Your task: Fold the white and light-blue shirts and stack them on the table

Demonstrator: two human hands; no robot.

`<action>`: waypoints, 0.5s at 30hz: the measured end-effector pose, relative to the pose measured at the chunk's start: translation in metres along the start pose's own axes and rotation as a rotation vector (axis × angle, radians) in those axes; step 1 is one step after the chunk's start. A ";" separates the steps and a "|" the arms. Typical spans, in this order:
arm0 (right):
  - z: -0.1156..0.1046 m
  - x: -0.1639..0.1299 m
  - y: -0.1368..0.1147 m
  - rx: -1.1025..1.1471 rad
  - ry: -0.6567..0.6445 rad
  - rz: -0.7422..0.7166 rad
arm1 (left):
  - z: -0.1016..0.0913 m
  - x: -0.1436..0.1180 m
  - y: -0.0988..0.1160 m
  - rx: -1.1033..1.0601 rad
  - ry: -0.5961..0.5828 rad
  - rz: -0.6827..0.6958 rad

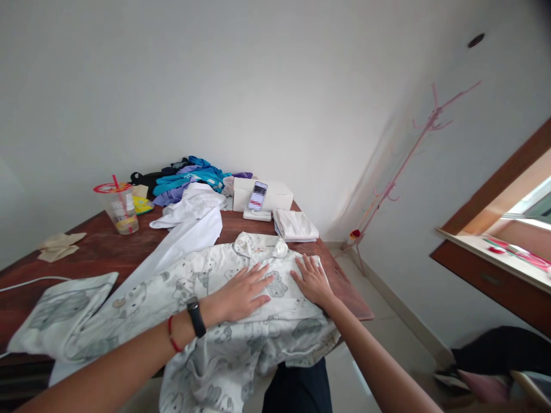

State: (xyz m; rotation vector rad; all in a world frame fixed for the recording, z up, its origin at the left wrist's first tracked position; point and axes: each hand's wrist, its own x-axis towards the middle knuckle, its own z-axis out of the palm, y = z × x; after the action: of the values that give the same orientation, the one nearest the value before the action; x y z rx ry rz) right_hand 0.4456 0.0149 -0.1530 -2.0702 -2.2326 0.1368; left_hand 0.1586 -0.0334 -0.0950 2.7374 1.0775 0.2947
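A white collared shirt (189, 276) with grey cartoon animals is spread over the near part of the table, its collar toward the far side. One sleeve reaches out to the left, and the lower part hangs over the front edge. My left hand (239, 293) lies flat on the middle of the shirt, fingers spread. Near the shirt's right side, my right hand (310, 280) rests on the cloth with its fingers apart. A folded white cloth (295, 225) lies just beyond the collar to the right.
On the dark wooden table (101, 241) are a plastic cup (121, 209) with a straw, brown paper napkins (61, 245), a heap of clothes (189, 178), a white garment (189, 221), a white box (275, 195) and a phone (257, 196) on a stand. A pink coat rack (402, 166) stands right.
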 end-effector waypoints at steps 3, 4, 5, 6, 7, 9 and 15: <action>0.009 0.003 0.006 -0.042 0.048 -0.015 | 0.024 -0.001 -0.011 0.012 0.021 -0.018; 0.011 0.003 0.007 -0.048 0.065 -0.018 | 0.029 -0.004 -0.015 0.014 0.026 -0.031; 0.013 0.003 0.008 -0.052 0.083 -0.022 | 0.032 -0.008 -0.018 0.017 0.028 -0.042; 0.015 0.003 0.009 -0.054 0.100 -0.028 | 0.033 -0.010 -0.020 0.020 0.028 -0.052; 0.016 0.003 0.009 -0.055 0.115 -0.033 | 0.033 -0.012 -0.021 0.025 0.025 -0.059; 0.017 0.003 0.010 -0.051 0.143 -0.043 | 0.032 -0.013 -0.021 0.039 0.011 -0.065; 0.020 0.004 0.011 -0.030 0.201 -0.060 | 0.033 -0.008 -0.021 0.094 -0.003 -0.065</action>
State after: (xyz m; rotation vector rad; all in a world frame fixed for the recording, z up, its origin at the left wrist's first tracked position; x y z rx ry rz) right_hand 0.4540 0.0195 -0.1739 -1.9330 -2.1847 -0.1047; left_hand 0.1476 -0.0273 -0.1324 2.7764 1.2064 0.2353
